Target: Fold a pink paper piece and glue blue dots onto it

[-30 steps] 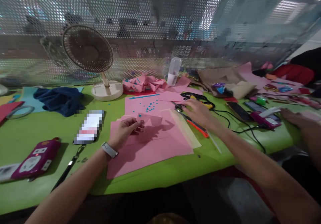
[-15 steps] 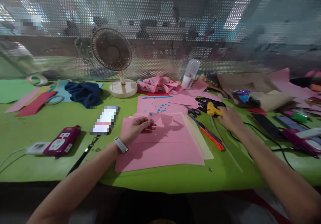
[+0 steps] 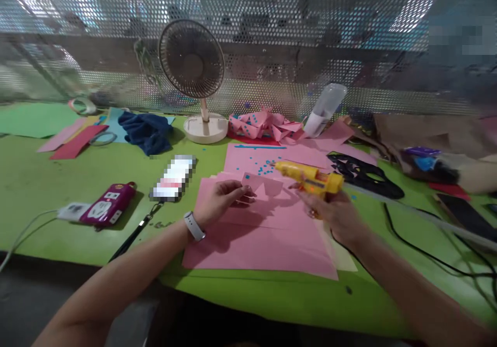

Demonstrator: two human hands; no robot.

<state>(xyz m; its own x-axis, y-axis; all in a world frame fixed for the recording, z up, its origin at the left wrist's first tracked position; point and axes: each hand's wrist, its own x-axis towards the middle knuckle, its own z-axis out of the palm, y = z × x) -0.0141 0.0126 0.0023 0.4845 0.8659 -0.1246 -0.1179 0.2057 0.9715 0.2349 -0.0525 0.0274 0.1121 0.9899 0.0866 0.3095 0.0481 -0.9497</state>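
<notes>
- Left hand (image 3: 225,200): nearly closed, thumb and fingertips pinched on the left end of a small pink paper piece (image 3: 267,185); a pale wristband (image 3: 194,226) sits on that wrist.
- The paper piece reaches out to the right from the fingertips, above the stacked pink sheets (image 3: 258,248), with a small blue square (image 3: 247,176) near its pinched end.
- Right hand (image 3: 336,215): curled around the handle of a yellow hot glue gun (image 3: 306,176), slightly blurred; some fingers show in front of the grip.
- The glue gun is held up with its nozzle toward the left, just beyond the paper piece in view; whether the two touch is hard to tell.
- A long pale glue stick (image 3: 419,212) runs out of the gun's rear to the right, over the bench (image 3: 303,305).
- Behind the paper piece, blue paper bits (image 3: 266,168) lie scattered on another pink sheet (image 3: 236,155), near a blue strip (image 3: 260,146).
- Right of the gun, near it, lies a black cut-out (image 3: 373,178) with openings.
- Left of the left hand, well apart from the gun, a lit phone (image 3: 174,178) lies on the bench.
</notes>
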